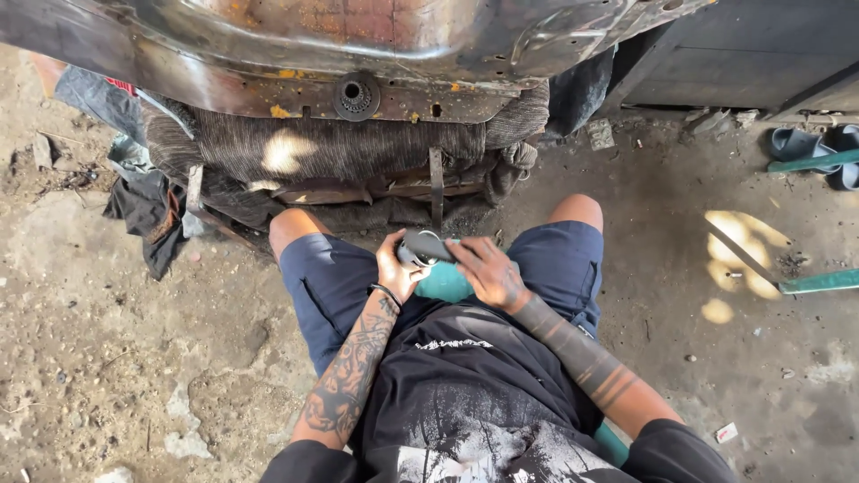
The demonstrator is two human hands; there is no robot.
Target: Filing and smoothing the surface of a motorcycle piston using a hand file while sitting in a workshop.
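Note:
I sit on a low teal stool (445, 284) with my knees apart, in dark blue shorts. Between my knees I hold a small dark grey power tool (422, 247). My left hand (396, 268) wraps its left side. My right hand (484, 268) lies over its right end, fingers spread along it. Just ahead hangs a rusty metal car panel (340, 45) with a round threaded fitting (356, 95) in its lower edge.
Striped dark fabric (340, 148) and metal straps hang below the panel. A heap of dark rags (143, 206) lies at the left. Sandals (810, 148) and teal metal bars (819, 282) lie at the right on the dirty concrete floor.

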